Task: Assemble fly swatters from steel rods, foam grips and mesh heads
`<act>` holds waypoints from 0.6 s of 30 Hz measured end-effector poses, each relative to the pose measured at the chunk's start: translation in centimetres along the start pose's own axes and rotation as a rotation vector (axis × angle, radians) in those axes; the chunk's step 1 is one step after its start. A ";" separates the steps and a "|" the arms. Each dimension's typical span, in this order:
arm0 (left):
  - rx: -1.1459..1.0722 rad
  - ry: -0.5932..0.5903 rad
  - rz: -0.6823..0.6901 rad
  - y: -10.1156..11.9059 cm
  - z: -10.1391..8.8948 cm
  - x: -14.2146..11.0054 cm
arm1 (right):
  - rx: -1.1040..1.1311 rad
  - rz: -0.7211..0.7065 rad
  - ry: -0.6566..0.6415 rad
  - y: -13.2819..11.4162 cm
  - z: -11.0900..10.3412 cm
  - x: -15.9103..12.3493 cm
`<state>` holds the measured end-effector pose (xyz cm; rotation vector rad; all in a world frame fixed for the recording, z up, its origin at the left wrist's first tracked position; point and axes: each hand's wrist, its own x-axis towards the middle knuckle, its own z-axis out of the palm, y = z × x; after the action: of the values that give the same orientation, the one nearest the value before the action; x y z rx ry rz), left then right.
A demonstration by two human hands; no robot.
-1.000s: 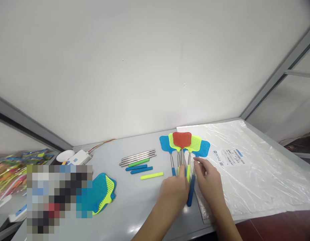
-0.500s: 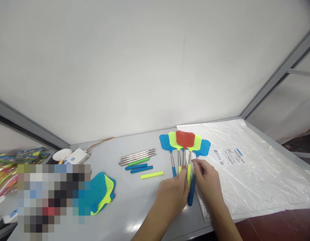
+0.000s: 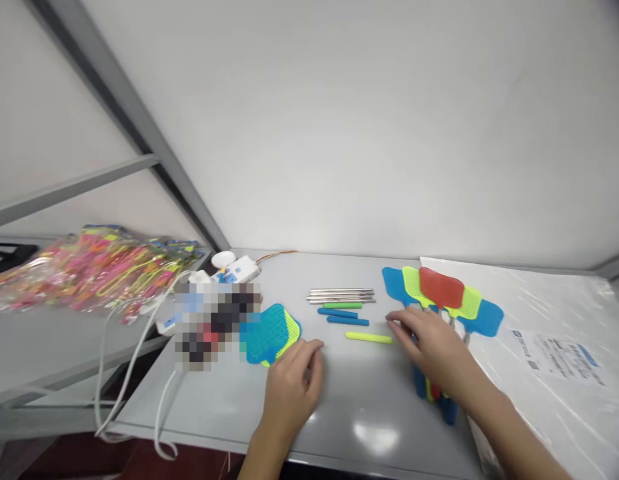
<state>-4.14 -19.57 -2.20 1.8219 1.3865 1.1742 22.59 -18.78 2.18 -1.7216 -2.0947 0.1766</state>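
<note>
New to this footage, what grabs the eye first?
The fan of plastic fly swatters with red, yellow-green and blue mesh heads stands out at the table's right end, the right hand right up against them. Far left, a clear plastic bag of pink and yellow items lies on a side shelf. Mid-table, slim steel rods lie in a neat row above blue and green grips.

Along the front of the grey counter [image 3: 359,427], the left hand [image 3: 292,393] has a free way to the right, up to the right hand [image 3: 434,350]. Toward the back, the yellow silicone grip [image 3: 368,337] and the blue grips [image 3: 339,317] stand in its way. The fanned fly swatters [image 3: 442,293] lie under the right hand and block its way forward. The stacked blue swatter [image 3: 272,337] is just beside the left hand on the left side.
</note>
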 end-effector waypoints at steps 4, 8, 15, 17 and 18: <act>0.139 -0.070 0.155 0.1 -1.2 0.3 | -0.102 -0.135 -0.222 -1.3 0.7 6.1; 0.323 -0.214 0.244 2.0 0.3 0.4 | -0.083 -0.185 -0.277 -1.7 2.8 11.5; 0.583 -0.350 0.267 2.8 3.1 0.2 | -0.003 -0.265 -0.400 -0.9 5.0 14.7; 0.619 -0.349 0.259 2.4 3.3 0.2 | 0.026 -0.276 -0.407 -0.6 5.2 14.7; 0.627 -0.348 0.256 2.2 3.4 0.2 | 0.038 -0.278 -0.402 -0.5 5.3 14.7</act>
<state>-0.13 -19.85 -1.90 2.5516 1.4356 0.5004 17.92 -3.88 1.11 -1.4414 -2.5715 0.5110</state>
